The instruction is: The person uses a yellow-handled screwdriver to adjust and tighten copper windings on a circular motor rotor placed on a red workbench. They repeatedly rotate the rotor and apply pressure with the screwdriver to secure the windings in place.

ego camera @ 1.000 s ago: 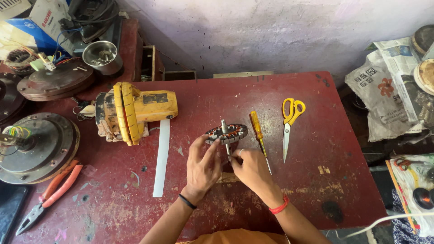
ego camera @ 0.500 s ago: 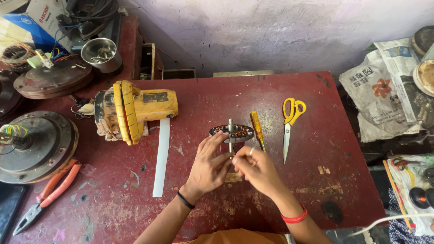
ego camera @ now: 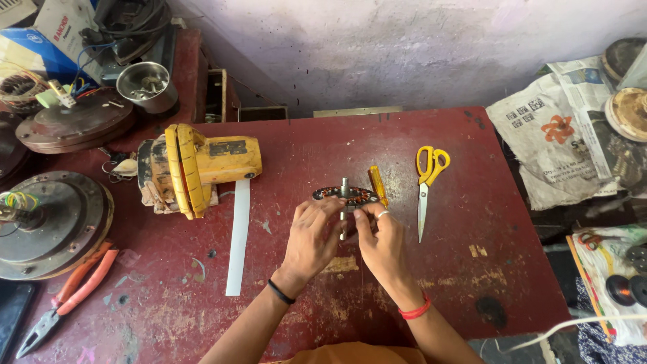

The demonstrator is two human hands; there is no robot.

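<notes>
— Looking at centre frame: both hands have lifted the stator [ego camera: 345, 195] a touch higher than half a second ago, and it sits flatter, disc near level, where a second back it was tilted.

— And how does it look?

— Small dark ring, coppery windings round the rim, a grey shaft standing up through the middle and poking out below.

— Hands?

— Left hand [ego camera: 311, 239] comes in from lower left, fingers curled shut on the disc's left edge. Right hand [ego camera: 381, 243], ring on one finger, pinches the right edge and the shaft under it. Stator sits just above both palms, between the fingertips, over the red table [ego camera: 472, 296].

— Anything close by?

— Yellow-handled screwdriver [ego camera: 377, 185] right behind it, touching or nearly, can't tell. Scissors [ego camera: 426, 182] further right, white strip [ego camera: 237, 236] to the left, yellow tool [ego camera: 199, 165] upper left, pliers [ego camera: 67, 296] lower left.
</notes>
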